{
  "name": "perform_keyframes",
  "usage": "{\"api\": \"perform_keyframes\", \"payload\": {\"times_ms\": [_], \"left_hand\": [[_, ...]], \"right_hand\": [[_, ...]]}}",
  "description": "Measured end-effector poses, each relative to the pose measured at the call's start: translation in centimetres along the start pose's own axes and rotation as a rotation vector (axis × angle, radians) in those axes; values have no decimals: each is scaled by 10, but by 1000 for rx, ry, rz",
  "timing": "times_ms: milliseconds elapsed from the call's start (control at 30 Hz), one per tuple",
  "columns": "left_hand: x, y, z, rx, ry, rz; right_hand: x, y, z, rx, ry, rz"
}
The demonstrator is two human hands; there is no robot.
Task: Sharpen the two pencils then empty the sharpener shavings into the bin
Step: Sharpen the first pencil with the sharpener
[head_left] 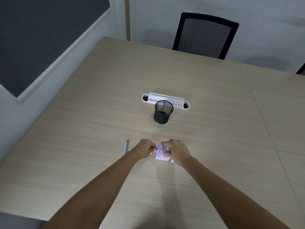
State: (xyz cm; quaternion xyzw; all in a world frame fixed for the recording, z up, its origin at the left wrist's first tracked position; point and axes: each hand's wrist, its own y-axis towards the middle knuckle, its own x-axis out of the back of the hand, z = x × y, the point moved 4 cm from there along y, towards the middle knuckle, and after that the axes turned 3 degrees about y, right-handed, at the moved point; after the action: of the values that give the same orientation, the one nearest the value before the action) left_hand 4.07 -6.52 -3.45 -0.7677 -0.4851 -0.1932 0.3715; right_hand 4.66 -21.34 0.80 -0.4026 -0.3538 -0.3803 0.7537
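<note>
A small lilac box-shaped sharpener [160, 154] rests on the wooden table [214, 129] between my hands. My right hand [175, 152] grips it from the right and top. My left hand [145, 148] is closed at the sharpener's left side, pinching something small and dark against it; whether this is a pencil's end I cannot tell. A blue pencil [126, 147] with a red tip lies on the table just left of my left hand. A black mesh cup [163, 112] stands upright farther back, in the middle of the table.
Behind the mesh cup a white oval cable tray [165, 100] is set into the table. A black mesh-backed chair [205, 35] stands at the far edge. The wall with a dark panel runs along the left.
</note>
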Motion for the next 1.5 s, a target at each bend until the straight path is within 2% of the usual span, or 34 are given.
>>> {"api": "perform_keyframes", "payload": {"times_ms": [133,267,367,433,500,567,633,733,900,1033,1167,1333,1500], "left_hand": [[-1,-4,3,27,-5,-15],[-2,-4,-7,48,154,20],[3,-6,-20,24,272,9],[4,-9,-39,-75,310,-65],[-7,-8,-57,-147,396,-111],[-25,-2,-68,-144,517,-118],[-41,4,-74,-80,604,-114],[-50,8,-74,55,661,-127],[-59,-1,-69,136,756,-121],[-67,-16,-69,126,783,-131],[-66,-18,-75,149,766,-143],[-72,-20,-74,140,766,-139],[-77,-17,-74,122,751,-175]], "right_hand": [[1,-3,5,-9,0,-6],[-2,-10,-4,17,110,-11],[1,-22,-23,-26,235,-211],[1,-33,-40,-115,276,-324],[-6,-40,-54,-198,267,-306],[-19,-41,-62,-221,197,-199],[-34,-38,-69,-212,126,-88],[-52,-37,-69,-161,150,-34],[-67,-41,-64,-121,194,-49],[-78,-59,-60,-88,192,-25],[-71,-81,-56,-118,410,-82],[-56,-87,-53,-198,568,-99],[-43,-77,-54,-281,689,-219]]}}
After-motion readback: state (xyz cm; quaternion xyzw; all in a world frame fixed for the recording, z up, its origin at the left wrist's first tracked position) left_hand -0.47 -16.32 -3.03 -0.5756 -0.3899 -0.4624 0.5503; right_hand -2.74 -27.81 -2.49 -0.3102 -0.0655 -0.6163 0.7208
